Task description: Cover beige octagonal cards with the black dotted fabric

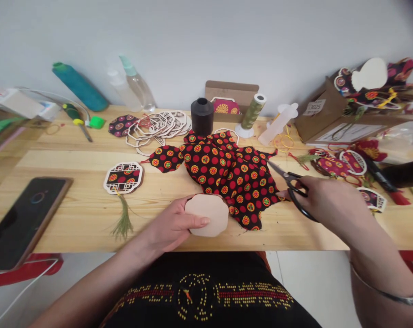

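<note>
My left hand (pixel 179 224) grips a plain beige plaque (pixel 209 216) with scalloped corners, thumb lying across its face. A pair of black-handled scissors (pixel 297 193) is in my right hand (pixel 332 207), its blades pointing to the upper left over the edge of the cloth. That black cloth (pixel 220 164), printed with red and orange flowers, lies crumpled between my hands with a jagged cut edge. Beside it, to the left, is a smaller cut piece of the same cloth (pixel 165 158). A framed ornament (pixel 123 177) with a green tassel (pixel 123 217) rests left of my left hand.
White lattice frames (pixel 165 130) are heaped at the back, near a black thread spool (pixel 202 116). A phone (pixel 25 218) lies at the left. Bottles (pixel 136 86) and a screwdriver (pixel 76 120) are behind it. At the right stand a cardboard box (pixel 325 114) and more ornaments.
</note>
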`<control>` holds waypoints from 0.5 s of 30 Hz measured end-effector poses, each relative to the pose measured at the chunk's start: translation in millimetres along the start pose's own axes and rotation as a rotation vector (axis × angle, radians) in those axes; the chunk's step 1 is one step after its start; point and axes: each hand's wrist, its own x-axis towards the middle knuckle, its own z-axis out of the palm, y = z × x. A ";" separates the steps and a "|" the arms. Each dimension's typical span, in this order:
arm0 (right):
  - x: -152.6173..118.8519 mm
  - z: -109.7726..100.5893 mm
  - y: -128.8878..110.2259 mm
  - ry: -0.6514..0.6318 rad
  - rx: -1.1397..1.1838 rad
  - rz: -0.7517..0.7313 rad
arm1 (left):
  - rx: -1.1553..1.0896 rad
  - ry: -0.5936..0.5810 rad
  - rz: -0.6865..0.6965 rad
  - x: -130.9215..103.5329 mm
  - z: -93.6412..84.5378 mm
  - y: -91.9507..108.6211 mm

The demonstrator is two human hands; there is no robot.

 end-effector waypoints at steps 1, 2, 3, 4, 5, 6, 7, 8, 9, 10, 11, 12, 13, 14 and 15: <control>-1.4 7.2 7.7 -0.025 -0.017 0.052 | -0.017 0.010 0.012 -0.1 0.9 -0.1; -2.6 14.0 14.6 -0.037 -0.010 0.080 | -0.034 0.017 0.024 -0.3 1.8 -0.3; -3.7 19.7 20.4 -0.049 0.006 0.083 | -0.048 0.023 0.034 -0.5 2.6 -0.5; -4.5 24.1 25.0 -0.054 0.023 0.083 | -0.060 0.029 0.043 -0.8 3.2 -0.7; -5.1 26.9 28.5 -0.075 0.042 0.084 | -0.070 0.034 0.049 -1.0 3.6 -1.0; -5.5 28.2 30.9 -0.098 0.054 0.107 | -0.077 0.039 0.053 -1.2 3.9 -1.2; -5.8 28.2 32.5 -0.121 0.067 0.118 | -0.082 0.044 0.053 -1.2 3.9 -1.5; -6.0 27.3 33.4 -0.137 0.076 0.127 | -0.084 0.048 0.053 -1.2 3.7 -1.8; -6.4 25.9 33.9 -0.135 0.077 0.126 | -0.085 0.049 0.052 -1.2 3.5 -2.2; -6.9 24.4 34.1 -0.120 0.074 0.109 | -0.084 0.050 0.053 -1.2 3.1 -2.6; -7.5 23.2 33.9 -0.097 0.063 0.099 | -0.083 0.050 0.058 -1.1 2.7 -3.2; -8.4 22.2 33.2 -0.070 0.046 0.105 | -0.082 0.049 0.063 -1.2 2.4 -3.7; -9.5 21.6 31.8 -0.040 0.033 0.119 | -0.080 0.049 0.069 -1.3 2.2 -4.1; -10.7 21.1 29.5 0.003 0.026 0.144 | -0.076 0.049 0.075 -1.4 2.1 -4.5; -11.9 20.5 26.0 0.065 0.048 0.156 | -0.071 0.049 0.079 -1.5 2.3 -4.7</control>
